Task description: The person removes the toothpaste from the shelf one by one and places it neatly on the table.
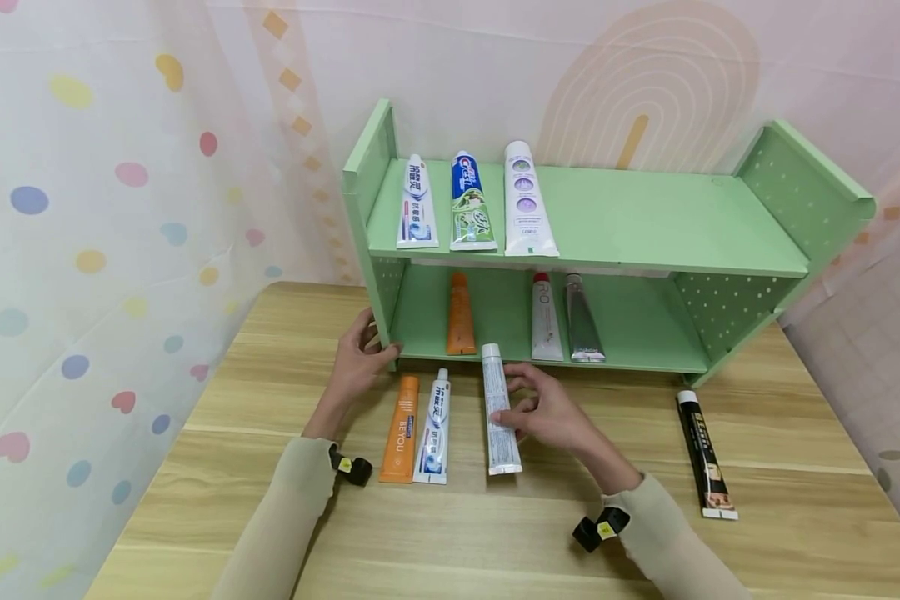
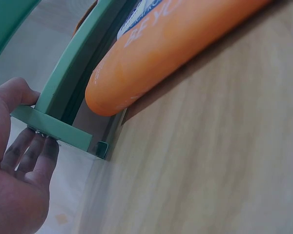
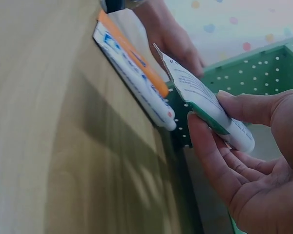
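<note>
My right hand [image 1: 551,408] pinches a white toothpaste tube [image 1: 498,437] between thumb and fingers, in front of the lower shelf. In the right wrist view the tube [image 3: 198,95] shows fine print and a green band, held above the wooden table. My left hand [image 1: 356,362] grips the left side panel of the green two-tier shelf [image 1: 660,217]; the left wrist view has thumb and fingers on either side of the panel edge [image 2: 56,129]. Between the hands, an orange tube [image 1: 399,437] marked BEYOU and a white-and-blue toothpaste tube [image 1: 433,437] lie side by side on the table.
On the upper tier lie a white-and-blue tube [image 1: 417,204], a blue-and-green tube [image 1: 471,204] and a large white tube [image 1: 528,208]. The lower tier holds an orange tube [image 1: 461,317], a RIO tube [image 1: 545,321] and a grey tube [image 1: 584,321]. A black tube [image 1: 705,454] lies at right.
</note>
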The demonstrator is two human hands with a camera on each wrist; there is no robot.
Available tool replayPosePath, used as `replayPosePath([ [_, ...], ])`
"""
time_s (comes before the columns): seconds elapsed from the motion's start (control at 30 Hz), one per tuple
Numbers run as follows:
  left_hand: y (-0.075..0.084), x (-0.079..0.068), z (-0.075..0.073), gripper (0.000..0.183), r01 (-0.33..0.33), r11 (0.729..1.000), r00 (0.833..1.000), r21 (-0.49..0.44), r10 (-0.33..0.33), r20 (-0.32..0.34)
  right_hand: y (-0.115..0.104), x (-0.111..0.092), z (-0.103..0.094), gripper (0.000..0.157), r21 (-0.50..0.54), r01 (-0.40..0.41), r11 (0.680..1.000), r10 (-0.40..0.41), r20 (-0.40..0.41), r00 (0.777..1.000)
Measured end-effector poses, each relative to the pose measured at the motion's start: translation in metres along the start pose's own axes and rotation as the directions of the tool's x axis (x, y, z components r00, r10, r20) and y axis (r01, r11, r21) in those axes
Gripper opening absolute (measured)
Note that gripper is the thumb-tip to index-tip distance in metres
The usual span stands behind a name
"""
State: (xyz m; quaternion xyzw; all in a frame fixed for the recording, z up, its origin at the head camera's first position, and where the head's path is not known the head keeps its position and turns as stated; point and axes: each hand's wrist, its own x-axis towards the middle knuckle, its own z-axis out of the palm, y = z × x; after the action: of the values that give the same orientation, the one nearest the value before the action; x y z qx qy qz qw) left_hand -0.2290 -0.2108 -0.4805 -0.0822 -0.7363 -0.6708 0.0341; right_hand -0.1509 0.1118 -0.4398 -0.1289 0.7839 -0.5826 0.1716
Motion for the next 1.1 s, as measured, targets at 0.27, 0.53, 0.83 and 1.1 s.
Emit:
replayPosePath([
  [0.27, 0.000, -0.001, 0.000, 0.078, -0.001, 1.000, 1.000, 0.012, 0.001, -0.001, 0.004, 0.003, 0.010, 0.073, -0.031, -0.047, 0.998, 0.048, 0.017, 0.999],
  [0.53, 0.000, -0.001, -0.002, 0.078, 0.001, 1.000, 1.000, 0.008, -0.001, -0.001, 0.007, 0.010, 0.019, 0.072, -0.023, -0.084, 0.996, 0.085, 0.052, 0.995],
  [0.83, 0.002, -0.001, -0.002, 0.076, -0.001, 1.000, 1.000, 0.019, 0.001, -0.004, 0.007, 0.017, 0.029, 0.076, -0.052, -0.174, 0.983, 0.176, 0.031, 0.984],
  [1.1, 0.000, 0.000, -0.001, 0.076, -0.008, 1.000, 1.000, 0.012, 0.008, 0.001, 0.005, 0.021, 0.037, 0.074, -0.107, -0.190, 0.976, 0.194, 0.030, 0.981],
])
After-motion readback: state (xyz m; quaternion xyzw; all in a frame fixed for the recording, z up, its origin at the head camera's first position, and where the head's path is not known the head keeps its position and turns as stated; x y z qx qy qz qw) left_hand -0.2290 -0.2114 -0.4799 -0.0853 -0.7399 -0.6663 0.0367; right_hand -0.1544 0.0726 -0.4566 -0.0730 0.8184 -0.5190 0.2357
